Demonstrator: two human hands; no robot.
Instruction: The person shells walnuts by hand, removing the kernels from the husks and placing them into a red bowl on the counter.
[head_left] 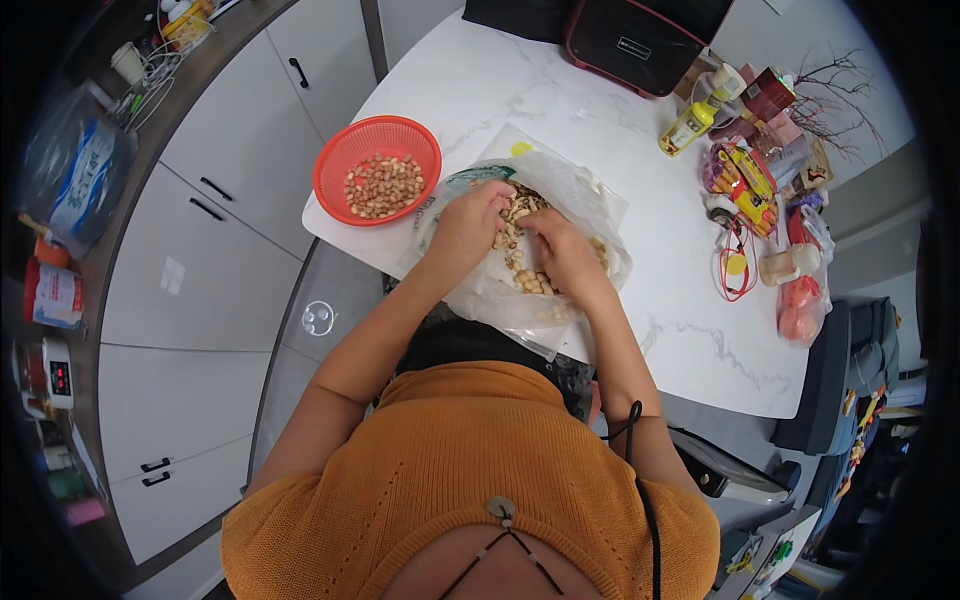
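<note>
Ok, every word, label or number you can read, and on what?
I'm not copying any wording; print shows on:
Jug: large characters, blue label.
Bag: green print, creased.
Black appliance: badge, too small to read.
Display: red digits, too small.
Yellow bottle: label, too small.
Snack pack: print, too blurred.

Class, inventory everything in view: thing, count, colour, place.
Round plastic basket: one, red, table's left
Shelled peanuts: many, reddish-brown, in basket
Crinkled plastic bag: one, translucent white, table's near edge
Unshelled peanuts: several, tan, in bag
Marbled table: one, white, centre
Boxy appliance: one, black and red, table's far edge
Flat cabinet fronts: several, white, left
Assorted household clutter: uncountable, mixed colours, both sides
Knitted top: one, orange, on person
Left hand, right hand: two, bare, at bag
</note>
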